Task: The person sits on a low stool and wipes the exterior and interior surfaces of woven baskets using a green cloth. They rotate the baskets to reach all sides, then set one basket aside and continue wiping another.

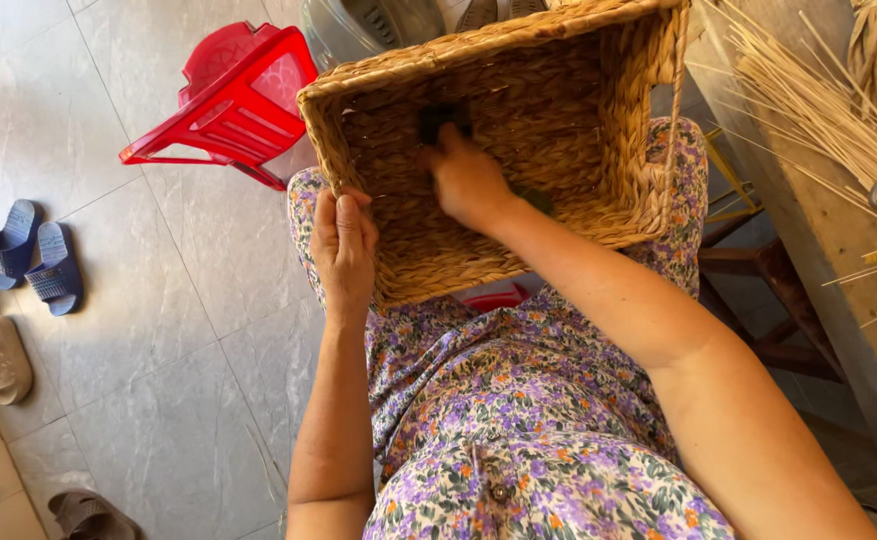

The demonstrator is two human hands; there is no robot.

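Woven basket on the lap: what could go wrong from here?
1. The woven basket is tilted on the lap, with only the left hand gripping its rim; it might slip.
2. The right hand works inside against rough weave and could get scraped.
3. The loose reed sticks lie close by and could snag.

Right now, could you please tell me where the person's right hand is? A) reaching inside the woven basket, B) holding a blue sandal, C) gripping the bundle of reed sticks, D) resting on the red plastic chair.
A: the right hand reaches down inside the woven basket on the lap, on a small dark object, while the left hand grips the basket's near rim.
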